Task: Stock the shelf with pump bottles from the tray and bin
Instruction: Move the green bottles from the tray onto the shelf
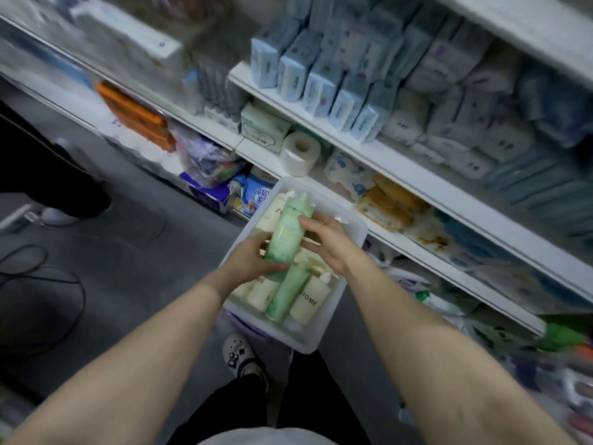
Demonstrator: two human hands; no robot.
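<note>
Both hands close around one green pump bottle (286,231), held just above the translucent tray (324,332). The left hand (253,256) wraps its lower end, fingers curled over the base; the right hand (324,242) presses flat against its side nearer the top. Inside the tray, below the held bottle, lie a second green bottle (285,295) and cream bottles (309,301), one lettered ZYOME. Behind the tray runs the white shelf (417,178), with a toilet paper roll (300,152) resting on it just beyond the tray's far edge.
</note>
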